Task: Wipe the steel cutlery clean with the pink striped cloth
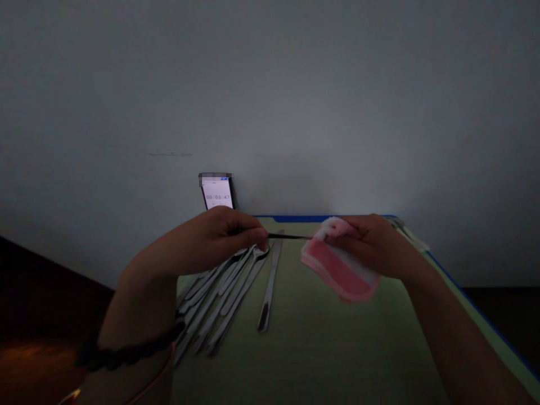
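Note:
My left hand is closed in a pinch on one end of a thin piece of metal cutlery held level above the table. My right hand is closed on a folded pink and white cloth, and the cloth wraps the other end of that piece. Under my left hand lies a row of several metal cutlery pieces side by side. One knife lies apart, just right of the row. I wear a dark bead bracelet on the left wrist.
The green table has a blue edge along its far and right sides. A phone with a lit timer screen leans against the grey wall behind it. More pale items lie at the far right corner. The room is dim.

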Tool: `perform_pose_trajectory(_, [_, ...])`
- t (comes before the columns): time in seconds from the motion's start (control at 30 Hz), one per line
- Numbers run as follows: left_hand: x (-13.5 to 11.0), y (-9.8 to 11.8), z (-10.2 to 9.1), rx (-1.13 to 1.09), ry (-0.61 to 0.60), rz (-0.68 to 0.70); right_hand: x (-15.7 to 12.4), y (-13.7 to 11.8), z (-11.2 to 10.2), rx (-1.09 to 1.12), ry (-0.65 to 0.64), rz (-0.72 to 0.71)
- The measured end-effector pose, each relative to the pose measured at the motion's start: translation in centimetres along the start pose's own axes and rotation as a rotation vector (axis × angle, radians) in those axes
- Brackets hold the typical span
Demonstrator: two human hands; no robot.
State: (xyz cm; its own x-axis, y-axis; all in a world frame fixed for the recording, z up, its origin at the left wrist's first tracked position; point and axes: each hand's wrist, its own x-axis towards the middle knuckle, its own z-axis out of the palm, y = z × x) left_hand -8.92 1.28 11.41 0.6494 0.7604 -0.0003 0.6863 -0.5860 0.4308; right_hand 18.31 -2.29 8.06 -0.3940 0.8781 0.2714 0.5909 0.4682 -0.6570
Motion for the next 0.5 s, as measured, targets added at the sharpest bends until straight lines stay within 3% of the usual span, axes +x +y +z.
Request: perform_pose_trajectory(0.5, [0.0,1.1,-0.2,0.016,-0.066,0.024,0.4,-0.6,-0.3,-0.094,-0.225,-0.026])
